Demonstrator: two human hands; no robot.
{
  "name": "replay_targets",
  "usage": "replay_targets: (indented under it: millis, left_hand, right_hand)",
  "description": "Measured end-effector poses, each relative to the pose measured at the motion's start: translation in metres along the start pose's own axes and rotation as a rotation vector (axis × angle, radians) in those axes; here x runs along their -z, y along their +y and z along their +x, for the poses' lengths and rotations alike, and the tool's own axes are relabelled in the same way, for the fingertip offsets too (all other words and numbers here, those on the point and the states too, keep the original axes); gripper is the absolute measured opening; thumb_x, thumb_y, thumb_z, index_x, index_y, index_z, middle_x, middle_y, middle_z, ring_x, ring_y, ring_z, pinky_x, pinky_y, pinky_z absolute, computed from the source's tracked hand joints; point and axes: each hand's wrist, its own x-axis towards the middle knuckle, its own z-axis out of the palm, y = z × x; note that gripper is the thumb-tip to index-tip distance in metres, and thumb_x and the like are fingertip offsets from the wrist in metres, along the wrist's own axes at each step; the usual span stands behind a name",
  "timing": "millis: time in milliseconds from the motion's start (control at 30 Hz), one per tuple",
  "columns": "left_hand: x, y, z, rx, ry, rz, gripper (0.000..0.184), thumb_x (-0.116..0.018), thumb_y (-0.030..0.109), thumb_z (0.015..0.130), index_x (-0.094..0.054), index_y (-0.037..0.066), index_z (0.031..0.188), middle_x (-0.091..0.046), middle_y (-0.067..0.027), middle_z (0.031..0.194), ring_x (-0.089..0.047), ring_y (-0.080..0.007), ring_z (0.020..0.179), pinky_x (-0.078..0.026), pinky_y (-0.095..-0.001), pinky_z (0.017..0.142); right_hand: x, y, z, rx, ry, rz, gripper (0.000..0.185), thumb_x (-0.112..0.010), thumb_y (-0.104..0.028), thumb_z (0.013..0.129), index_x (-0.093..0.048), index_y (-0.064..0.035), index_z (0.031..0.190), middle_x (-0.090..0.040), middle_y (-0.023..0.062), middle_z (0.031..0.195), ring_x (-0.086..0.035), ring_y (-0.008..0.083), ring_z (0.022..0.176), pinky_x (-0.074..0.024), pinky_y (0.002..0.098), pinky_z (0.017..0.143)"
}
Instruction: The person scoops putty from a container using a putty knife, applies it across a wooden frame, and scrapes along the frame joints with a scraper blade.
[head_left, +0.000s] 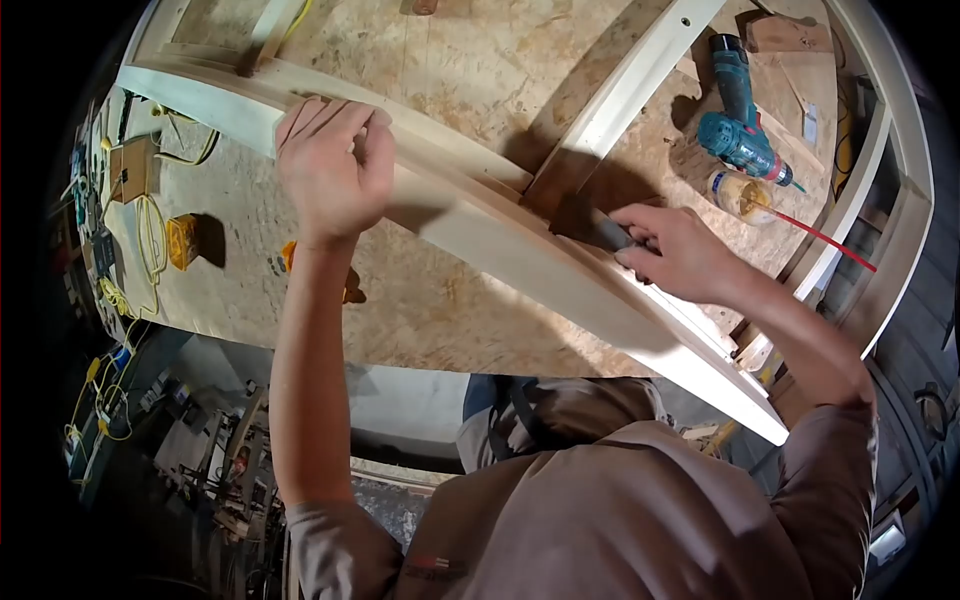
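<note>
My left hand point(335, 165) is closed over the top edge of a long pale wooden rail point(470, 232), part of a frame lying across the bench. My right hand point(690, 252) grips a flat grey scraper-like tool point(608, 230); its exact kind is hard to make out. The tool is at the inner side of the rail, close to where a pale wooden crosspiece point(625, 85) meets it. Shadow darkens that joint, so I cannot tell whether the tool's tip touches the wood.
To the right lie a teal cordless drill point(740, 125) and a jar point(738, 193) with a thin red stick point(825, 238) over it. Left on the plywood bench point(430, 310) are a small yellow box point(183, 242) and a yellow cable point(150, 235). The curved frame side point(915, 200) bounds the right.
</note>
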Motion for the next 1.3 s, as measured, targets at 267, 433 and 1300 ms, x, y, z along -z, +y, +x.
replay_targets:
  millis: [267, 433, 1300]
  left_hand:
    - [-0.008, -0.004, -0.002, -0.007, 0.056, -0.053, 0.008, -0.063, 0.009, 0.080, -0.070, 0.008, 0.078, -0.064, -0.0045, 0.071, -0.059, -0.0262, 0.073, -0.047, -0.0355, 0.082]
    - [-0.008, -0.006, -0.002, -0.039, 0.038, -0.008, 0.011, -0.062, 0.011, 0.083, -0.072, 0.008, 0.080, -0.068, -0.0051, 0.075, -0.063, -0.0262, 0.076, -0.048, -0.0370, 0.085]
    - [-0.005, -0.026, -0.017, 0.084, -0.098, -0.063, 0.018, -0.058, 0.012, 0.093, -0.073, 0.002, 0.090, -0.071, -0.0116, 0.088, -0.066, -0.0271, 0.081, -0.051, -0.0352, 0.078]
  right_hand:
    - [-0.037, 0.043, -0.004, -0.074, 0.144, 0.082, 0.013, -0.071, -0.007, 0.088, -0.062, 0.0021, 0.084, -0.062, 0.0133, 0.070, -0.057, 0.0188, 0.064, -0.0478, 0.0349, 0.060]
    - [-0.039, 0.054, 0.005, -0.149, 0.090, 0.365, 0.014, -0.070, -0.006, 0.088, -0.062, 0.0025, 0.080, -0.059, 0.0171, 0.065, -0.061, 0.0231, 0.057, -0.0502, 0.0365, 0.056]
    - [0.041, 0.132, -0.240, -0.813, 0.058, -0.216, 0.029, -0.060, -0.019, 0.089, -0.066, 0.0049, 0.074, -0.067, 0.0196, 0.067, -0.071, 0.0296, 0.063, -0.0553, 0.0422, 0.065]
